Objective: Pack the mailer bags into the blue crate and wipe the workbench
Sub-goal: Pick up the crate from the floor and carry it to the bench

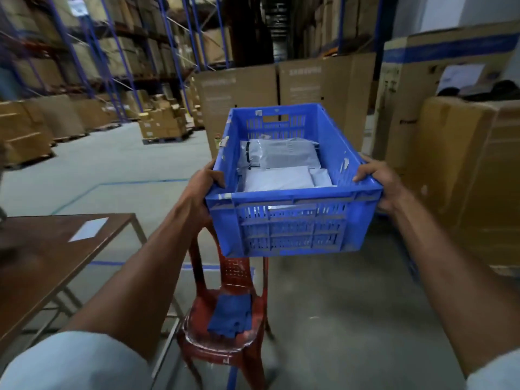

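Observation:
I hold the blue crate (292, 226) in the air with both hands, above a red plastic chair (225, 319). My left hand (201, 190) grips its left rim and my right hand (378, 180) grips its right rim. Several grey mailer bags (281, 167) lie inside the crate. A blue cloth (232, 313) rests on the chair seat. The brown workbench (42, 263) stands at the lower left, with a white sheet (88, 229) on it.
Tall cardboard boxes (464, 170) stand close on the right and behind the crate. Pallets of boxes (166, 125) and blue racking (92, 52) line the left side across open concrete floor (112, 170).

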A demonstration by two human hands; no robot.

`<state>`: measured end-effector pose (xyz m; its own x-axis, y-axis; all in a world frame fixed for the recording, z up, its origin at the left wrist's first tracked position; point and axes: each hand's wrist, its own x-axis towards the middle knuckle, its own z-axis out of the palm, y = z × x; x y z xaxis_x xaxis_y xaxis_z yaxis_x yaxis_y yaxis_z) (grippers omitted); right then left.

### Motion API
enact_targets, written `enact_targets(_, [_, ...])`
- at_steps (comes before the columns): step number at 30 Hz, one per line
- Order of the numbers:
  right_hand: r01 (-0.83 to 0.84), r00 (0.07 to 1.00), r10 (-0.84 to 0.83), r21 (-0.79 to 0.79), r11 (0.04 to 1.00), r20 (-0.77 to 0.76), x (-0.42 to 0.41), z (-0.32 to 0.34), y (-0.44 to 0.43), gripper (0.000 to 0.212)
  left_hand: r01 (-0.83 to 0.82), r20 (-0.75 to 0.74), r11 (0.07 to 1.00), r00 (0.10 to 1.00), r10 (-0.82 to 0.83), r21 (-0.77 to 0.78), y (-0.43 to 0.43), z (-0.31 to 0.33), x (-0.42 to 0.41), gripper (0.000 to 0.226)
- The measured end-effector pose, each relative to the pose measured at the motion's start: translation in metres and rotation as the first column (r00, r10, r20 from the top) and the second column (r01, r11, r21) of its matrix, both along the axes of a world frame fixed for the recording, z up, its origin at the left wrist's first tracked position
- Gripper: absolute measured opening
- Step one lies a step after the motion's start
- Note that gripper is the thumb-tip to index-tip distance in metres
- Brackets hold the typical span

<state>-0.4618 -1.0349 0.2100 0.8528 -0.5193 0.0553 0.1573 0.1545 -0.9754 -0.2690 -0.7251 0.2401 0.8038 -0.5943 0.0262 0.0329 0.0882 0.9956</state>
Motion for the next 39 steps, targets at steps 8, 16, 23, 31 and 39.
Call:
enact_targets(8, [-0.403, 0.91, 0.395, 0.046, 0.914, 0.124, 0.059, 0.038, 0.136, 0.069, -0.396, 0.035, 0.914, 0.916, 0.4, -0.091, 0.185, 0.023, -0.072, 0.088])
enact_targets(16, [-0.786, 0.618, 0.782, 0.062, 0.615, 0.082, 0.097, 0.019, 0.356, 0.057, -0.774, -0.056, 0.622, 0.631, 0.774, -0.122, 0.384, 0.0, -0.206, 0.093])
enact_targets(23, [-0.951, 0.308, 0.951, 0.047, 0.307, 0.026, 0.059, -0.002, 0.563, 0.054, -0.945, -0.09, 0.313, 0.321, 0.943, -0.097, 0.533, -0.022, -0.357, 0.078])
enact_targets(31, [-0.991, 0.134, 0.991, 0.028, 0.133, 0.005, -0.044, -0.011, 0.76, 0.072, -0.986, -0.067, 0.141, 0.148, 0.987, -0.089, 0.677, -0.036, -0.508, 0.078])
enact_targets(39, [-0.988, 0.149, 0.989, 0.043, 0.148, 0.014, -0.111, -0.017, 0.903, 0.099, -0.987, -0.07, 0.105, 0.114, 0.991, -0.12, 0.819, -0.037, -0.58, 0.078])
